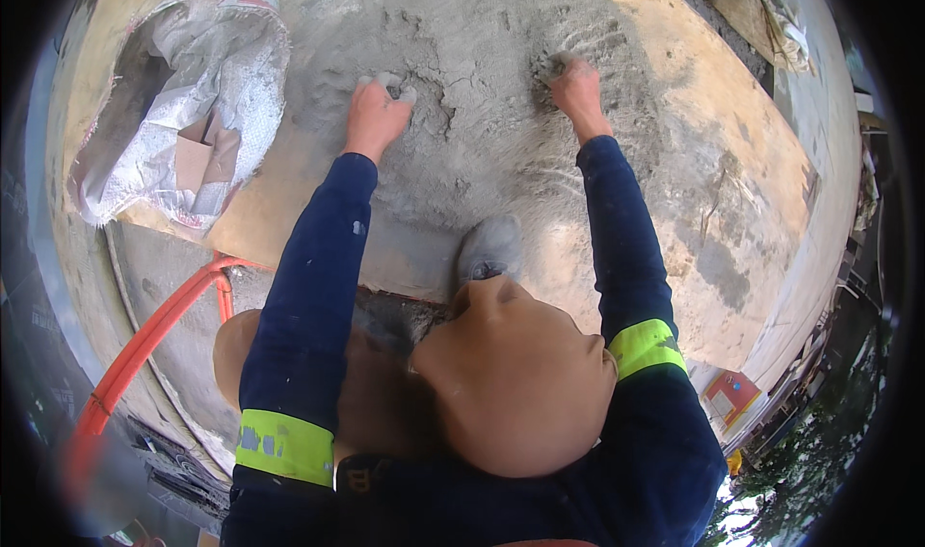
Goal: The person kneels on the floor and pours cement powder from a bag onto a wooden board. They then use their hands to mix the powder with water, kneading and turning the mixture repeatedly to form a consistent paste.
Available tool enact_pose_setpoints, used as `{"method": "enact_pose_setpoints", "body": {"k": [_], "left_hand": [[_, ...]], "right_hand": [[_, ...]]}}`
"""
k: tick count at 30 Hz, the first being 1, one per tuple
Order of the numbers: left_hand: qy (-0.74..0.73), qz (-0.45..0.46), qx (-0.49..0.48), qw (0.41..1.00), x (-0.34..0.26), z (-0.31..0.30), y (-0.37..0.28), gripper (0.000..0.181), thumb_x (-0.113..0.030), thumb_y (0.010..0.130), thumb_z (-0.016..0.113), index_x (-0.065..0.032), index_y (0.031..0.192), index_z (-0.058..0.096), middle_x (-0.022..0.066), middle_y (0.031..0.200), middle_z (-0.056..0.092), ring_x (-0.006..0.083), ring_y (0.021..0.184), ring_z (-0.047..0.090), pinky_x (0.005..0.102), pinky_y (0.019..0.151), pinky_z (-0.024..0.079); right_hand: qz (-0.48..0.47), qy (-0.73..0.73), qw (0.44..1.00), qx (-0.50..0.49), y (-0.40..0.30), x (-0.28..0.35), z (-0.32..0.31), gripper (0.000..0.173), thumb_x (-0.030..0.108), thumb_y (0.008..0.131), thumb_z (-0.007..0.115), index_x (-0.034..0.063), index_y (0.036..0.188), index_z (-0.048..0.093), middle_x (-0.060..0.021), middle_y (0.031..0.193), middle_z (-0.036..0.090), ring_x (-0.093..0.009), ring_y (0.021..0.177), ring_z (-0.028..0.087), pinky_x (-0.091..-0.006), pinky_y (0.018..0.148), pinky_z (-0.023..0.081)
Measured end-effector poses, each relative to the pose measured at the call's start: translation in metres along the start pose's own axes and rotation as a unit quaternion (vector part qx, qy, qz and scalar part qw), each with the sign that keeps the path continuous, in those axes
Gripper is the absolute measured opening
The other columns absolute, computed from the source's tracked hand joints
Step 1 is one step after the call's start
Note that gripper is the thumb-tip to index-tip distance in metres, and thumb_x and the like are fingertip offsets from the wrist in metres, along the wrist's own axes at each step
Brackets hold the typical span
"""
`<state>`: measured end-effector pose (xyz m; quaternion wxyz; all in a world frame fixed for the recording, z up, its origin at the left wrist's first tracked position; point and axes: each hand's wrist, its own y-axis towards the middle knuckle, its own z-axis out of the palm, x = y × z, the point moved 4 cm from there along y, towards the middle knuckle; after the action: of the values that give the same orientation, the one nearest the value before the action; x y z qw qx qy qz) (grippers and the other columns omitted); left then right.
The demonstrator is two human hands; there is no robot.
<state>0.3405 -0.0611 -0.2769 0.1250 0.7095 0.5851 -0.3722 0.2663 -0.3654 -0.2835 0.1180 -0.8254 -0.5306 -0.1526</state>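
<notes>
A wide patch of grey mortar (477, 113) is spread over a tan board (694, 92) in front of me, cracked and lumpy near its middle. My left hand (379, 113) rests at the broken ridge of the mortar, its fingers curled and coated in grey. Farther right, my right hand (576, 92) presses bent, grey-smeared fingers into the mortar's rough right part. Whether either hand grips a lump is hidden by the curled fingers. Between my arms, a dusty grey shoe (493, 247) stands at the mortar's near edge.
An opened white woven sack (249, 85) with a torn brown paper piece (206, 153) lies on the board at left. An orange-red hose or conduit (155, 334) curves past the board's near left edge. A bundled sack (766, 23) lies at far right, a red-and-yellow box (731, 399) at lower right.
</notes>
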Motion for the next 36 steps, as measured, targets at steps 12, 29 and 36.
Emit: {"method": "enact_pose_setpoints", "body": {"k": [12, 29, 36], "left_hand": [[0.149, 0.153, 0.227, 0.950, -0.027, -0.072, -0.004, 0.035, -0.025, 0.081, 0.061, -0.0028, 0.107, 0.058, 0.0188, 0.098, 0.061, 0.0337, 0.092, 0.058, 0.0370, 0.080, 0.045], [0.208, 0.144, 0.262, 0.931, 0.033, -0.087, -0.042, 0.031, -0.024, 0.081, 0.060, -0.0015, 0.101, 0.057, 0.0234, 0.089, 0.061, 0.0408, 0.087, 0.056, 0.0438, 0.076, 0.045], [0.252, 0.123, 0.301, 0.912, 0.023, -0.064, -0.041, 0.032, -0.024, 0.082, 0.061, -0.0005, 0.103, 0.057, 0.0244, 0.096, 0.059, 0.0402, 0.094, 0.055, 0.0449, 0.081, 0.044]], "right_hand": [[-0.032, 0.046, 0.997, -0.051, -0.016, 0.071, -0.135, 0.022, 0.027, 0.079, 0.068, 0.0102, 0.093, 0.068, -0.0139, 0.082, 0.067, -0.025, 0.076, 0.065, -0.0336, 0.066, 0.050], [-0.067, -0.065, 0.995, 0.039, -0.032, 0.058, -0.058, 0.027, 0.029, 0.085, 0.059, 0.0032, 0.087, 0.066, -0.0206, 0.078, 0.063, -0.038, 0.081, 0.061, -0.0429, 0.072, 0.048], [-0.077, -0.071, 0.993, 0.051, -0.039, 0.054, -0.047, 0.028, 0.030, 0.085, 0.058, 0.0019, 0.083, 0.063, -0.0237, 0.076, 0.061, -0.041, 0.077, 0.059, -0.0448, 0.066, 0.047]]}}
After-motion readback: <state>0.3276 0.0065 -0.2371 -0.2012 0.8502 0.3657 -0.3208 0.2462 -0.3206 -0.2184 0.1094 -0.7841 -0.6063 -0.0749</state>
